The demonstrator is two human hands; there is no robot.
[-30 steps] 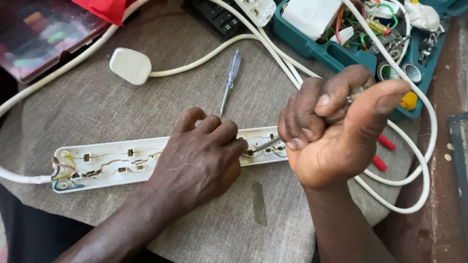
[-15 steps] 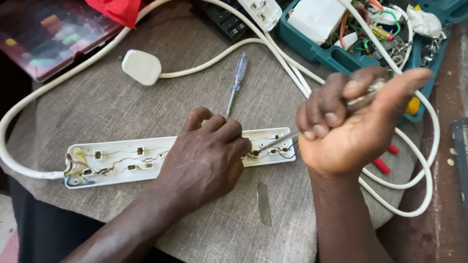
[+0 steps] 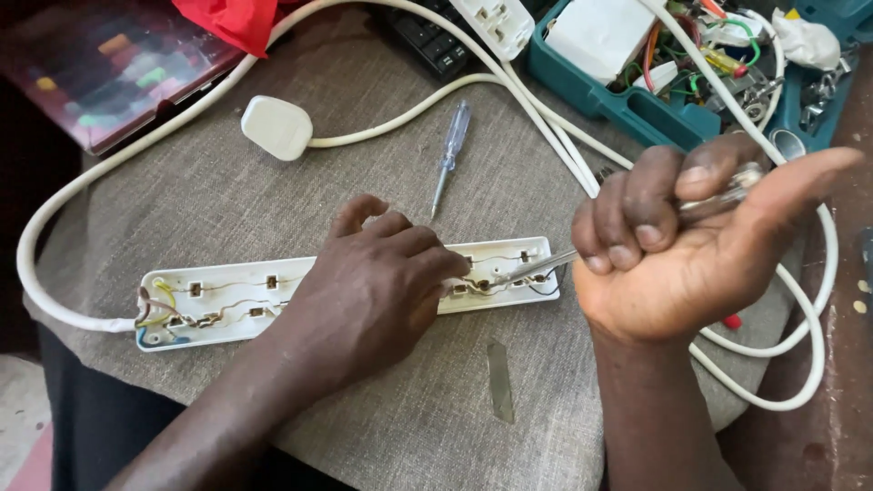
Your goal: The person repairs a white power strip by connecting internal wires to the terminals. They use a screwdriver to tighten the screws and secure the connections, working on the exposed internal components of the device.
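Nearby, wire-filled teal toolbox (image 3: 627, 107)

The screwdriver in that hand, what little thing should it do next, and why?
Probably turn the screwdriver gently in place: its tip already sits on a brass terminal inside the open power strip, the right hand grips its handle, and the left hand presses the strip down.

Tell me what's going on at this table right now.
A person is working on an opened white power strip lying on a grey cloth-covered surface, its brass contacts and wires exposed. The left hand presses down on the middle of the strip. The right hand grips a clear-handled screwdriver, its tip at the contacts near the strip's right end. A second, blue screwdriver lies unused beyond the strip, near a white plug. A teal toolbox sits behind.
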